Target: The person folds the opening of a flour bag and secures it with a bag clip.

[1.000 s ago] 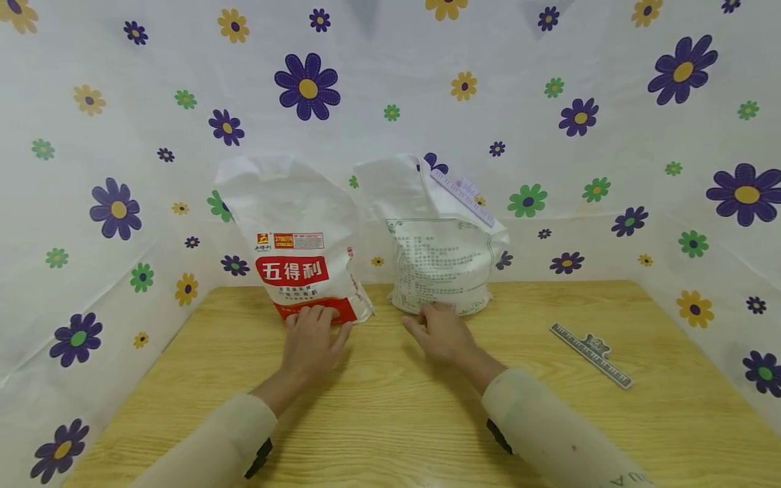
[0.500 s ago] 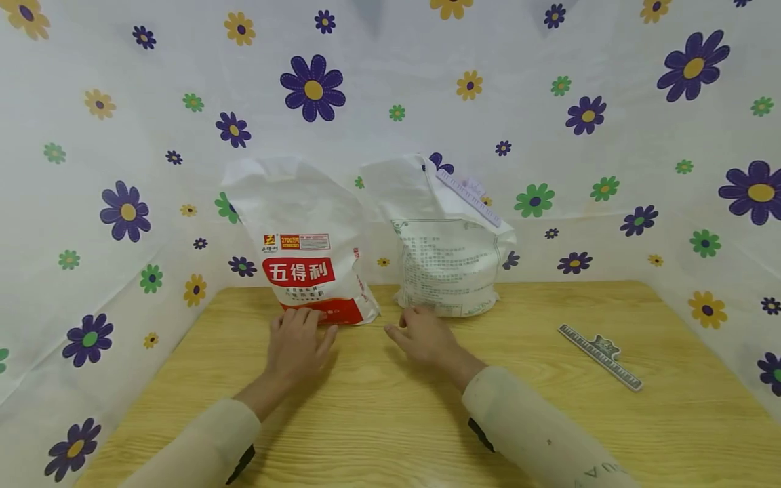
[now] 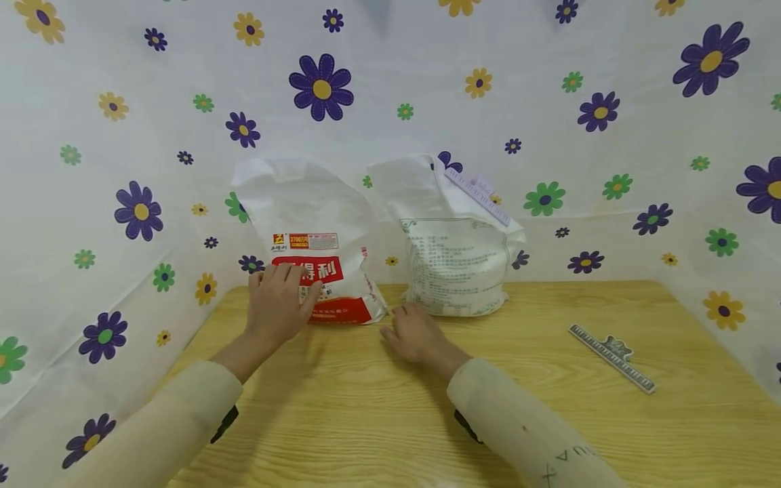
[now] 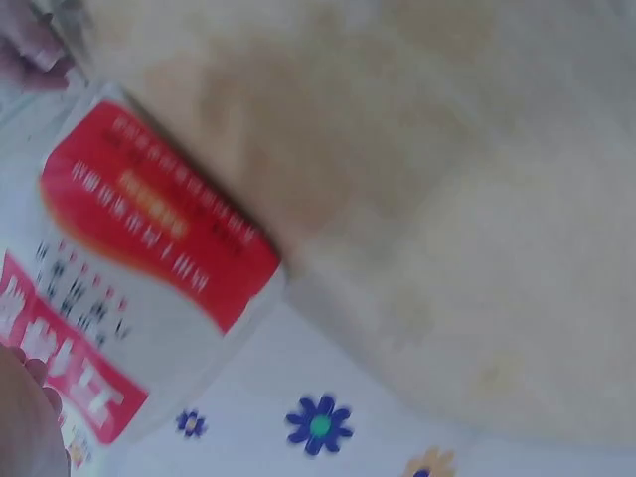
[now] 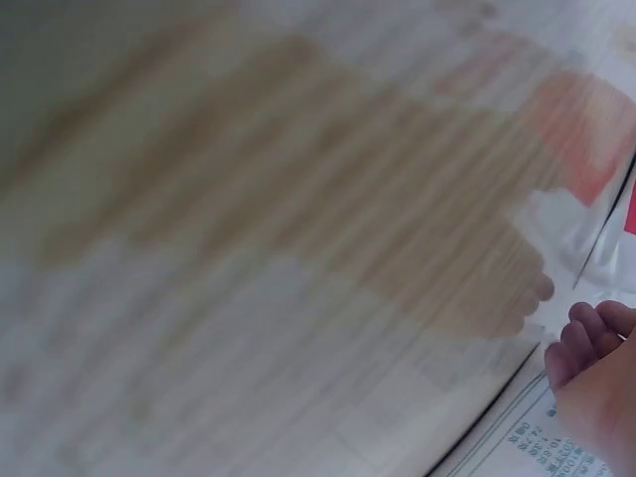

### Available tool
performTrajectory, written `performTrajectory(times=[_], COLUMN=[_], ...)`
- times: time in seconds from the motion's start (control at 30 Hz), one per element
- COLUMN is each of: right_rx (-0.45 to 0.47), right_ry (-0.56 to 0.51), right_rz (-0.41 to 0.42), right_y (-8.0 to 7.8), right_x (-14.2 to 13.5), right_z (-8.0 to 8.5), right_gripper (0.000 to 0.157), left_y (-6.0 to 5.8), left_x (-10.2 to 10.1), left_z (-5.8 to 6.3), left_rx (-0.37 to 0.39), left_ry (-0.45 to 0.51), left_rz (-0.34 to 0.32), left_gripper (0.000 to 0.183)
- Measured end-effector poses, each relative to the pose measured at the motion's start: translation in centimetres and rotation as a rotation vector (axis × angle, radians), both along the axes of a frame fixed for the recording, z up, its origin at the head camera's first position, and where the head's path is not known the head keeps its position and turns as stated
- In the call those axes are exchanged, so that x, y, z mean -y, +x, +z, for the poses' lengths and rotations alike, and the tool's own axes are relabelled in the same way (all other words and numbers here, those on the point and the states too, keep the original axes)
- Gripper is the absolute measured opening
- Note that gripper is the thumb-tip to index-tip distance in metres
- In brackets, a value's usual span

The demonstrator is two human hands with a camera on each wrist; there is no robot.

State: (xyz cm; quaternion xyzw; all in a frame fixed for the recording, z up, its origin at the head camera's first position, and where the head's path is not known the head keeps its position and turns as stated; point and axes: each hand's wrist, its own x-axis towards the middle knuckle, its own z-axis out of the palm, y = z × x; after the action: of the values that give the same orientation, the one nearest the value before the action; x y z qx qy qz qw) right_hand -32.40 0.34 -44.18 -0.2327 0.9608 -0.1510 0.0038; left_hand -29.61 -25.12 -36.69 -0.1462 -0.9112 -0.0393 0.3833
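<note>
Two white bags stand side by side at the back of the table. My left hand (image 3: 274, 305) is raised in front of the left one, a flour bag (image 3: 314, 224) with red print, its fingers overlapping the red label. That bag's top is unclipped and leans left. Low by the near left corner of the other bag (image 3: 457, 264), which bears green printed text, is my right hand (image 3: 417, 333), its fingers loosely bent and holding nothing. A purple ruler-shaped clip (image 3: 478, 196) sits along the folded top of this bag. In the right wrist view the fingers (image 5: 581, 343) show beside the printed bag (image 5: 542, 437).
A grey ruler-shaped clip (image 3: 612, 358) lies on the right side of the wood-grain table (image 3: 366, 420). White cloth (image 3: 390, 61) with printed flowers encloses the table at the back and both sides.
My left hand has risen from the flour bag's bottom edge to its label, moving left. My right hand has drawn slightly left from the printed bag's base. The head view has shifted a little.
</note>
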Motion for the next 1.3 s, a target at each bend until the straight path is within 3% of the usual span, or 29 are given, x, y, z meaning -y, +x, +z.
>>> performTrajectory(times=[0.33, 0.57, 0.67, 0.8, 0.93, 1.07, 1.17, 1.3], right_rx=[-0.082, -0.077, -0.094, -0.109, -0.105, -0.121, -0.130, -0.159], right_ry=[0.088, 0.099, 0.106, 0.089, 0.070, 0.061, 0.063, 0.085], right_rz=[0.019, 0.044, 0.042, 0.034, 0.038, 0.034, 0.029, 0.018], right_y=[-1.5, -2.1, -2.1, -2.0, -1.8, -1.9, -2.0, -2.2], right_x=[0.4, 1.3, 1.6, 1.9, 1.9, 2.0, 2.0, 1.9], right_z=[-0.5, -0.6, -0.8, -0.6, -1.0, -1.2, -1.2, -1.2], right_gripper=[0.053, 0.053, 0.049, 0.039, 0.034, 0.032, 0.032, 0.032], left_y=[-1.9, -3.5, -4.0, -4.5, -5.1, -5.8, -6.0, -5.9], left_x=[0.4, 0.1, -0.2, -0.9, -1.5, -1.9, -2.1, -2.1], left_z=[6.8, 12.1, 14.3, 16.7, 17.9, 18.6, 18.8, 18.5], left_rx=[-0.055, -0.112, -0.055, 0.114, 0.270, 0.367, 0.376, 0.326], left_ry=[-0.033, -0.064, -0.064, -0.054, -0.083, -0.152, -0.195, -0.187], left_rz=[0.025, 0.029, 0.046, 0.074, 0.110, 0.134, 0.132, 0.111], left_gripper=[0.042, 0.048, 0.055, 0.062, 0.059, 0.049, 0.041, 0.036])
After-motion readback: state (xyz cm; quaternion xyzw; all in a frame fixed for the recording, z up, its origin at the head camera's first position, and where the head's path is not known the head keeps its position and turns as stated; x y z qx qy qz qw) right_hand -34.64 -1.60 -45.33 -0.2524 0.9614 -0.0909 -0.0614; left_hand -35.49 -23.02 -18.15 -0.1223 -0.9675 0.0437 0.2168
